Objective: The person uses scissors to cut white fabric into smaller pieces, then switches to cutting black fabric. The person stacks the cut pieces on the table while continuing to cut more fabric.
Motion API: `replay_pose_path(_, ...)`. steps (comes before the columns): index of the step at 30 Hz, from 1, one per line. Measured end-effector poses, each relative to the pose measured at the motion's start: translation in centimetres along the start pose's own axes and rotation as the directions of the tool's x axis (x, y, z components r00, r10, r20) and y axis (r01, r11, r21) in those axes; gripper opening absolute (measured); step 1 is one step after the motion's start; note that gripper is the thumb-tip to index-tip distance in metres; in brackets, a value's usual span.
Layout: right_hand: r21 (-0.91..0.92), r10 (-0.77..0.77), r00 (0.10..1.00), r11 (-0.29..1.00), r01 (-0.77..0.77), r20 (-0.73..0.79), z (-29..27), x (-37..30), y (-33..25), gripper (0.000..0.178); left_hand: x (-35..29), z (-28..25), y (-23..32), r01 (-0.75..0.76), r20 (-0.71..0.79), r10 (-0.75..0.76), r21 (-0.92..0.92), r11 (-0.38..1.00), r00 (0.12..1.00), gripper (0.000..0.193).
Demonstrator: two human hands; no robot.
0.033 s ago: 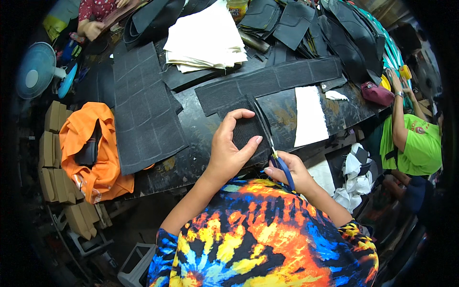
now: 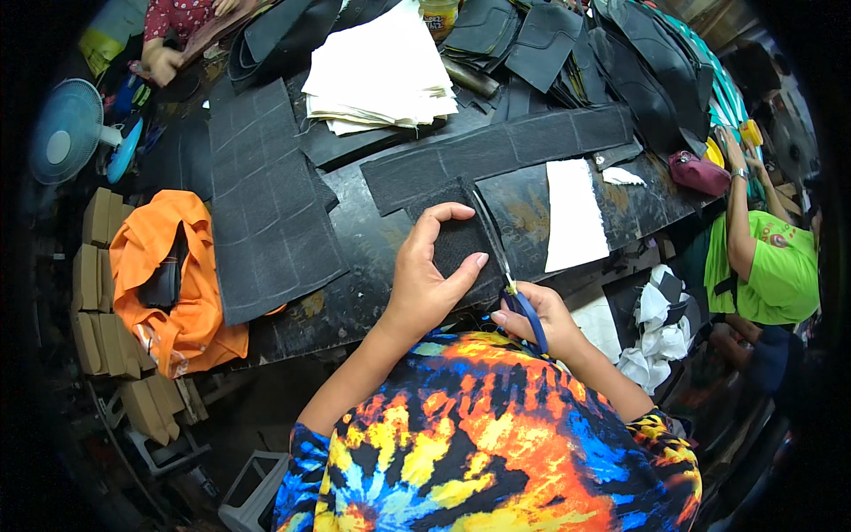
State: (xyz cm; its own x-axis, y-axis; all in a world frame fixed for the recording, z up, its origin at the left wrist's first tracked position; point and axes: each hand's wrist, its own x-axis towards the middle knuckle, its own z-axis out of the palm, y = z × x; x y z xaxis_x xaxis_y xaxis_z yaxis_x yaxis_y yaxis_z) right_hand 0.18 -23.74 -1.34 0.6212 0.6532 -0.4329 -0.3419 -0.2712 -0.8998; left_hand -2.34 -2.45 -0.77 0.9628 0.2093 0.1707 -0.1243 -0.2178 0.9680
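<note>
My right hand (image 2: 541,317) is closed round the blue handles of a pair of scissors (image 2: 524,312). Their long blades point away from me along the right edge of a black fabric piece (image 2: 459,238). That piece is gripped by my left hand (image 2: 427,270), its thumb and index finger curved over the top; the other fingers are mostly hidden. Just beyond lies a long black fabric strip (image 2: 496,155) marked with pale lines. A white cloth piece (image 2: 574,215) with a ragged right edge is right of the scissors.
Larger lined black fabric (image 2: 275,204) covers the table's left part, beside an orange bag (image 2: 133,257). A white cloth stack (image 2: 377,71) and black cut pieces (image 2: 545,49) crowd the back. A maroon pouch (image 2: 698,173) sits right. Other people work at far left and right.
At the far left, another person's hand has shifted slightly. My own hands and the scissors show almost no movement.
</note>
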Motion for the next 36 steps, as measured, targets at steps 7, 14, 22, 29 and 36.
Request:
replay_pose_path(7, 0.08, -0.023, 0.994, 0.996, 0.032, -0.103, -0.5, -1.0, 0.0, 0.02, 0.1, 2.0, 0.2, 0.011, 0.107, -0.006, -0.049, 0.999, 0.994, 0.044)
replay_pose_path(14, 0.093, 0.048, 0.983, 0.995, -0.031, -0.178, -1.5, -1.9, 0.9, 0.023, 0.8, 0.9, 0.3, 0.137, 0.261, -0.085, -0.189, 0.972, 0.962, 0.018)
replay_pose_path(22, -0.155, 0.027, 0.927, 0.987, 0.034, 0.375, -5.3, -0.6, -0.5, 0.061, 2.2, -6.1, 1.0, 0.163, 0.476, -0.118, -0.053, 0.985, 0.872, 0.033)
replay_pose_path(29, -0.287, -0.012, 0.937, 0.951, 0.119, 0.35, -3.8, 1.5, -2.0, 0.04, 2.2, -7.4, 1.5, 0.202, 0.55, -0.151, -0.033, 0.979, 0.822, 0.033)
replay_pose_path(36, -0.155, 0.12, 0.949, 0.985, -0.077, 0.293, -3.2, 1.1, -1.9, 0.03, 2.1, -8.0, 1.1, 0.223, 0.56, -0.148, -0.067, 0.973, 0.815, 0.034)
